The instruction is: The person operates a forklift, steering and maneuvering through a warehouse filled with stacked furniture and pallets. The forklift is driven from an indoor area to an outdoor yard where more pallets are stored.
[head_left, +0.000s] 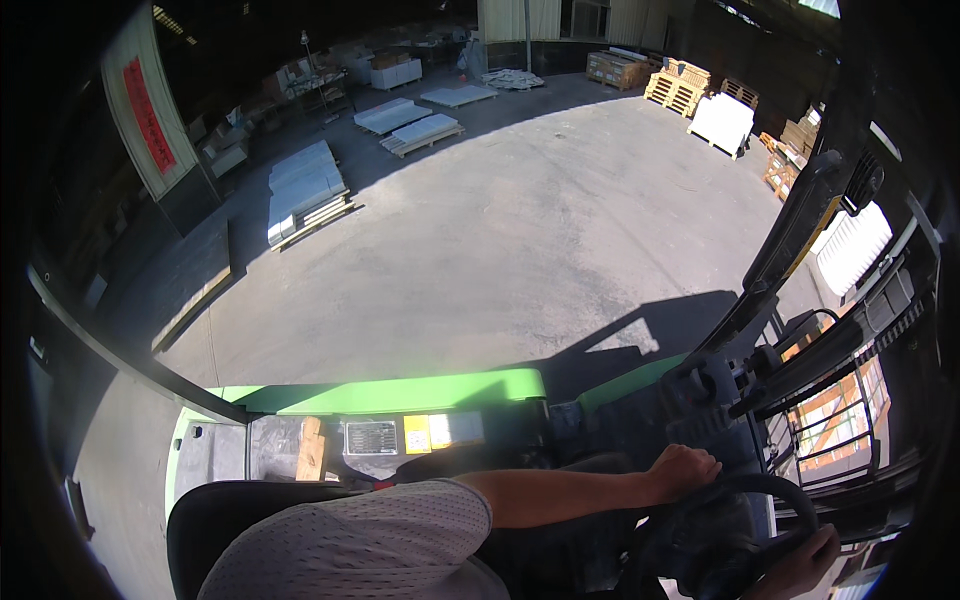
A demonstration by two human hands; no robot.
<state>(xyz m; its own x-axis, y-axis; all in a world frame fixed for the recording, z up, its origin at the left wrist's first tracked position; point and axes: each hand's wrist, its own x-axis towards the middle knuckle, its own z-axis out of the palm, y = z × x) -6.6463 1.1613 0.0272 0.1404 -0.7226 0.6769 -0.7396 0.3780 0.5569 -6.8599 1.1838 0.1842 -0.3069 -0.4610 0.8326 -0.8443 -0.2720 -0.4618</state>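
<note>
Sunlit concrete yard [520,240] outside a dark warehouse, seen from a forklift seat with the head turned to the side. Stacks of white sheet material on pallets [305,195] well off at the left, more flat stacks [410,125] further back, and wooden pallets [675,90] with a white block [722,122] at the far right. Green forklift body [400,392] runs across the lower view, with the black seat back [250,510] at bottom left.

Left hand [685,470] sits closed over the top of the black steering wheel [740,540], fingers wrapped on the rim. Right hand [805,562] grips the wheel's lower right rim, also curled shut around it, partly cut off at the frame edge. Wheel sits at lower right, just in front of the mast [800,240] and its lift rails [850,360].

Step, as I read it: driving or manoeuvring the forklift across the yard, both hands on the wheel, gaze off to the side. Next move likely calls for turning the wheel hand over hand while checking clearance to the pallet stacks; whether the truck is rolling cannot be told.
</note>
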